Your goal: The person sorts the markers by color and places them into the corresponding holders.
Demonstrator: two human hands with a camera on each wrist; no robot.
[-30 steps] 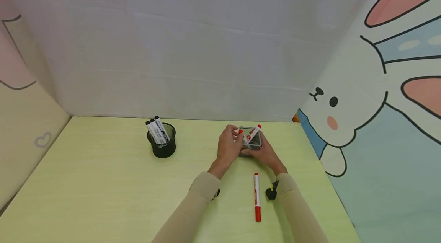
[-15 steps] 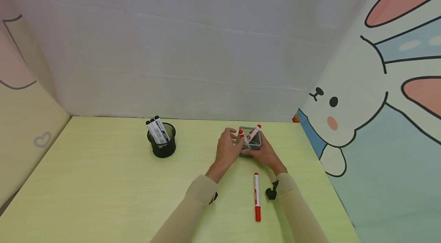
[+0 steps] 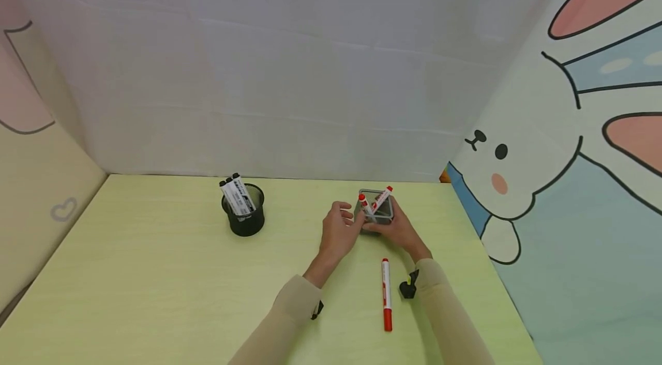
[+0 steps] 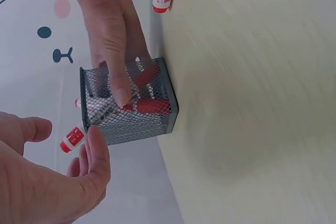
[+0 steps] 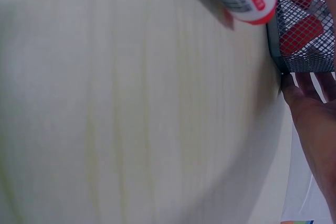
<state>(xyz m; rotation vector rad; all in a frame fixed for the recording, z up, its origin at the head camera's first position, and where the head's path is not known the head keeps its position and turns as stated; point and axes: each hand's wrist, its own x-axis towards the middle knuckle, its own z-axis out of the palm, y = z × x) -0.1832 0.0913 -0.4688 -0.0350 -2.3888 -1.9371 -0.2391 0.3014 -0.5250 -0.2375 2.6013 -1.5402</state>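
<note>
My right hand (image 3: 400, 231) grips a grey square mesh pen holder (image 3: 383, 219), its thumb across the front and fingers along the right side. Two red-capped whiteboard markers (image 3: 381, 199) lean inside, ends above the rim; red caps show through the mesh (image 4: 149, 121) in the left wrist view. My left hand (image 3: 338, 234) is just left of the holder, thumb and fingers apart, nothing between them. One marker end (image 4: 72, 139) points out near its fingertips. Another red and white marker (image 3: 387, 296) lies on the table between my forearms.
A round black mesh cup (image 3: 247, 226) with several black-capped markers (image 3: 238, 196) stands left on the pale table (image 3: 155, 273). A white wall sheet (image 3: 289, 95) hangs behind the table. A rabbit-printed panel (image 3: 569, 227) borders the right edge.
My left hand has drawn slightly down and left, away from the marker in the holder, showing more of that marker. My right hand and the holder stay put.
</note>
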